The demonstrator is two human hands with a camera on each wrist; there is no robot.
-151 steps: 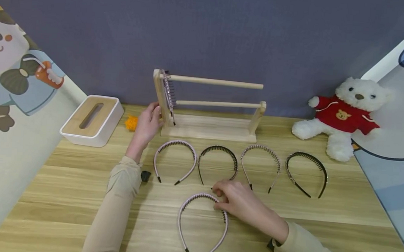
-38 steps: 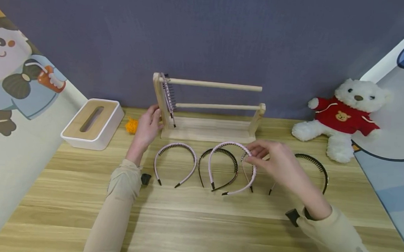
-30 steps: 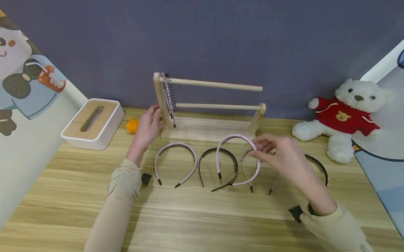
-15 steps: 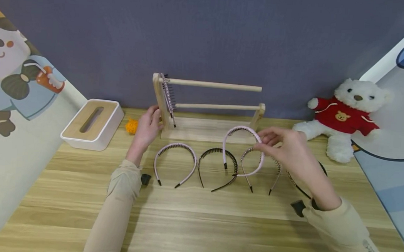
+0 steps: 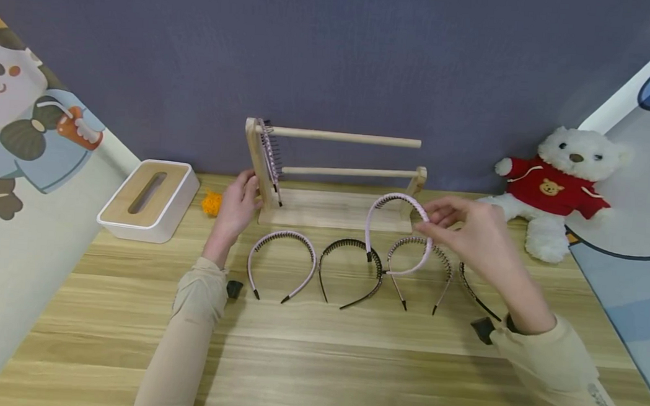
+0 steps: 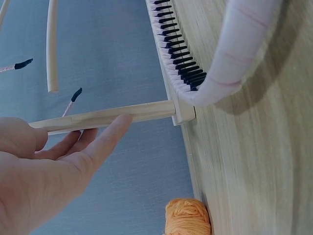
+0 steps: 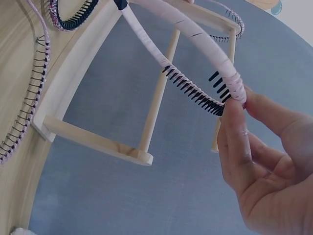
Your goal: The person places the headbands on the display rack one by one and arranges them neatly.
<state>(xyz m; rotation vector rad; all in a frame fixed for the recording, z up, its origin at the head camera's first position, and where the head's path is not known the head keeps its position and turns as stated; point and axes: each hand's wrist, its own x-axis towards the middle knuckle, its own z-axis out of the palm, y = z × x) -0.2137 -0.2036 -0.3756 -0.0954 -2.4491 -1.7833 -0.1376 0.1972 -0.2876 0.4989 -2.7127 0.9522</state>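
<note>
My right hand pinches a pale pink toothed headband at its right side between thumb and fingers. The band is lifted in front of the right end of a wooden rack, its black tips pointing down. In the right wrist view, dark teeth line the inside of the headband. My left hand grips the rack's left upright, thumb on one side and fingers on the other. A pink headband with dark teeth hangs at the left of the rack's upper rod.
Along the table lie a pink headband, a black one, a pinkish beaded one and another black one, partly behind my right hand. A tissue box, orange yarn ball and teddy bear flank the rack.
Five seconds ago the pink headband lay on the near table under my right hand. It has since risen and moved back and right towards the rack's right end. My left hand stays put.
</note>
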